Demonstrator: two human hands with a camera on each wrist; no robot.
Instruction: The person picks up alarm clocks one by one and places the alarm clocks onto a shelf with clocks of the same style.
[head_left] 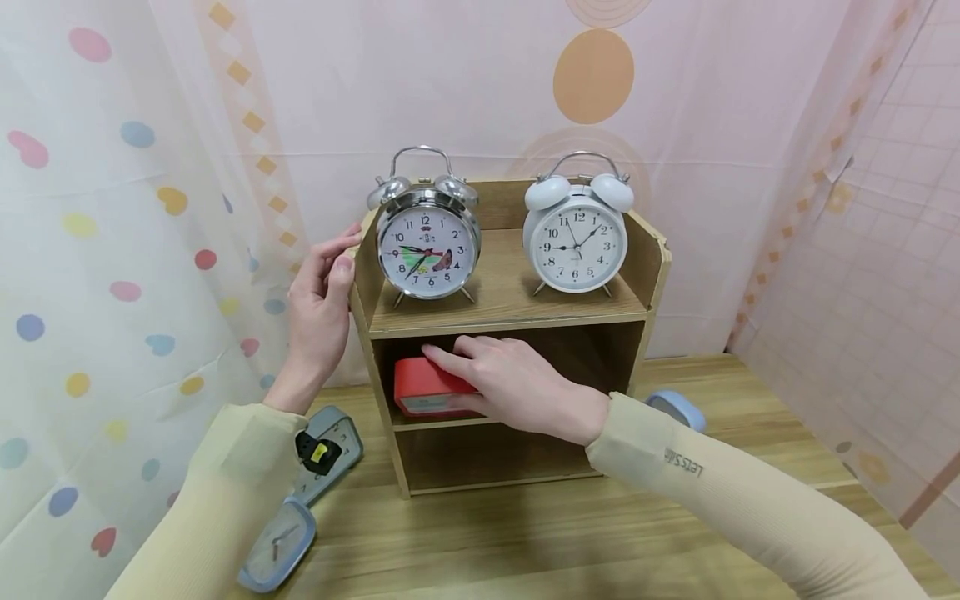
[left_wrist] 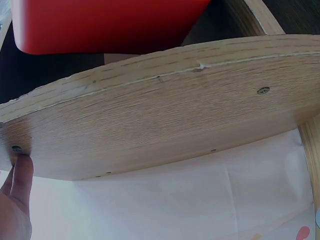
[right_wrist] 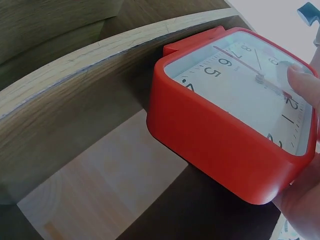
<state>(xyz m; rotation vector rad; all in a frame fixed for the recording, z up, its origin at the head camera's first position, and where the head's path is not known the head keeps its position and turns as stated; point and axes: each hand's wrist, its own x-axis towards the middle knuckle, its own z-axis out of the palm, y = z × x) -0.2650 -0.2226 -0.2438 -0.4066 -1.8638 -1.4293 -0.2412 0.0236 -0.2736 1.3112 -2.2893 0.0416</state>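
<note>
In the head view my right hand (head_left: pixel 521 383) reaches into the middle compartment of a small wooden shelf (head_left: pixel 517 321) and grips a red alarm clock (head_left: pixel 420 379). The right wrist view shows the thumb on the dial of this red clock (right_wrist: pixel 215 150) and part of the hand behind its casing; the other fingers are mostly hidden. My left hand (head_left: pixel 318 300) rests against the outer left side of the shelf near its top, and in the left wrist view its fingertips touch the side panel (left_wrist: pixel 165 115).
On the top board stand a silver twin-bell clock (head_left: pixel 427 250) and a white twin-bell clock (head_left: pixel 577 242). A grey-green clock (head_left: pixel 347 442) and a blue clock (head_left: pixel 279 546) lie left on the wooden table (head_left: pixel 480 550). Another blue object (head_left: pixel 678 408) is right of the shelf. Patterned curtains surround the table.
</note>
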